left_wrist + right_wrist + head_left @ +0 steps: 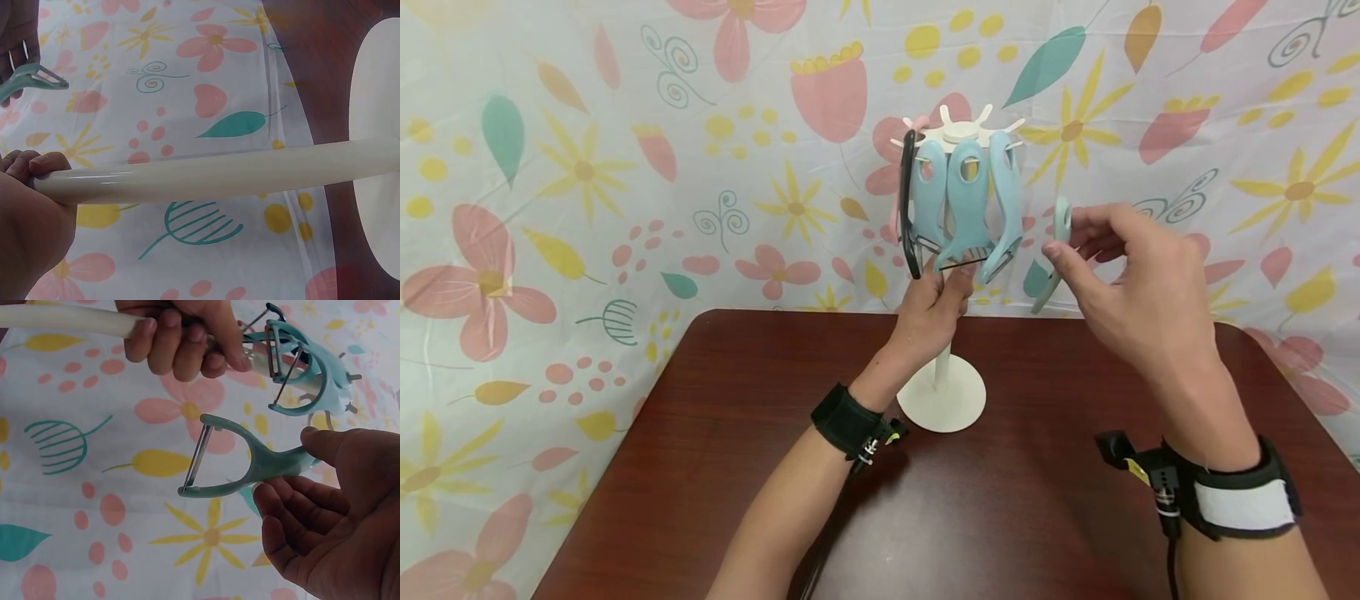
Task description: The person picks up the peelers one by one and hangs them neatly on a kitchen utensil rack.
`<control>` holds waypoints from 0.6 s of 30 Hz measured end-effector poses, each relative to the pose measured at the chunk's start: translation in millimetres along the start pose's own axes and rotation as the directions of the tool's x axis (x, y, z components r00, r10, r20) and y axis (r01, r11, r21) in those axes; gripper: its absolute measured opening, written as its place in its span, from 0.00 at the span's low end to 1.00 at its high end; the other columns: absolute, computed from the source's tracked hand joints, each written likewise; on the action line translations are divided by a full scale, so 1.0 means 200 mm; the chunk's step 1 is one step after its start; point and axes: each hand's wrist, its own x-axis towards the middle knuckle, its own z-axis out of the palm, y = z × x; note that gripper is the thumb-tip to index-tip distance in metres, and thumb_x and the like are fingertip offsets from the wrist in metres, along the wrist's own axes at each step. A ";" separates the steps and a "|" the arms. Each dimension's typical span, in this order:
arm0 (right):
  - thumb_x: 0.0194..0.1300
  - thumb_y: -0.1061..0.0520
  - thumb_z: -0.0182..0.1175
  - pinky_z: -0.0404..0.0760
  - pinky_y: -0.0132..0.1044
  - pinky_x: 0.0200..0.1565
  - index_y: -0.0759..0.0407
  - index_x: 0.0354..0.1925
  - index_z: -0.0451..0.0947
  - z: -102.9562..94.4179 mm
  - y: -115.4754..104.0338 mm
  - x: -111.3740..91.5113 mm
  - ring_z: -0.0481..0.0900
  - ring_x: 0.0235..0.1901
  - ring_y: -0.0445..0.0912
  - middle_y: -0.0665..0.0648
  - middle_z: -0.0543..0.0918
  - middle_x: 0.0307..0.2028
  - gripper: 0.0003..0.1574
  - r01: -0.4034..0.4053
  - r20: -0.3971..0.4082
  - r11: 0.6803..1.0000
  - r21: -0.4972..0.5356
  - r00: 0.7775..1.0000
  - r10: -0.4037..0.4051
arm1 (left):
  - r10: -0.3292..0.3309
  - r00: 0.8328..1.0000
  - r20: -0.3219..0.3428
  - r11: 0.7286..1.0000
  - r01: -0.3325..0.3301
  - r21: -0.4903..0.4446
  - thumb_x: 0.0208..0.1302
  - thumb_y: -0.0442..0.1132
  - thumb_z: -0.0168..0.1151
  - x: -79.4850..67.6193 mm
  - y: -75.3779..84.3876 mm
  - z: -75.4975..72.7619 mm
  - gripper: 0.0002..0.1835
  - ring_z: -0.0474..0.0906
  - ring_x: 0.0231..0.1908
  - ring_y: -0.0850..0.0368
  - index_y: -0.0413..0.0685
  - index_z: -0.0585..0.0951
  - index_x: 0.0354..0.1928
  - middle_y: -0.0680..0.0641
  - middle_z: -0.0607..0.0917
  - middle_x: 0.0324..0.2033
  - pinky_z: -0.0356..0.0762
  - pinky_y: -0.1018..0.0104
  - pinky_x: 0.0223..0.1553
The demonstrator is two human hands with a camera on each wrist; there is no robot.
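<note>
My left hand [925,315] grips the pole [219,178] of a cream-coloured stand, high up under its top ring of hooks [961,131]. Several light blue peelers [967,200] hang from the hooks by the holes in their handles. A black peeler [907,200] hangs at the left side, with something pink partly hidden behind it. To the right of the rack, my right hand [1150,283] pinches the handle of a pale green Y-shaped peeler [275,464] between thumb and fingers. Its metal blade [199,455] points away from the palm, apart from the hanging peelers.
The stand's round base [942,404] is over the dark brown table [985,517], toward its back. Right behind the table hangs a floral cloth [730,267]. Each wrist wears a black strap [846,421] with a small camera and cable.
</note>
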 end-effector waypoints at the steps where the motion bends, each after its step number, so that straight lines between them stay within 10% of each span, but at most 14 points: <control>1: 0.62 0.45 0.66 0.66 0.24 0.39 0.58 0.48 0.82 0.00 0.00 0.01 0.78 0.32 0.43 0.52 0.84 0.33 0.23 0.007 -0.008 1.000 -0.003 1.000 -0.007 | -0.001 1.000 -0.001 1.000 0.001 0.002 0.80 0.40 0.40 0.00 -0.02 0.00 0.08 0.50 0.13 0.55 0.44 0.66 0.51 0.46 0.58 0.13 0.49 0.64 0.15; 10: 0.63 0.43 0.64 0.69 0.45 0.41 0.58 0.49 0.81 -0.01 -0.04 0.06 0.79 0.36 0.47 0.54 0.83 0.35 0.24 -0.014 -0.005 1.000 0.005 1.000 0.014 | -0.011 1.000 0.000 1.000 0.011 -0.001 0.80 0.41 0.40 0.00 -0.02 0.00 0.09 0.49 0.13 0.55 0.43 0.66 0.46 0.46 0.58 0.13 0.48 0.64 0.15; 18: 0.63 0.43 0.63 0.67 0.23 0.39 0.57 0.49 0.81 -0.02 -0.07 0.12 0.78 0.34 0.45 0.52 0.84 0.34 0.24 0.017 -0.046 0.999 0.028 0.999 -0.016 | -0.017 1.000 0.004 1.000 0.017 0.007 0.80 0.37 0.40 -0.01 0.08 0.00 0.08 0.50 0.14 0.54 0.39 0.65 0.44 0.46 0.57 0.13 0.49 0.65 0.16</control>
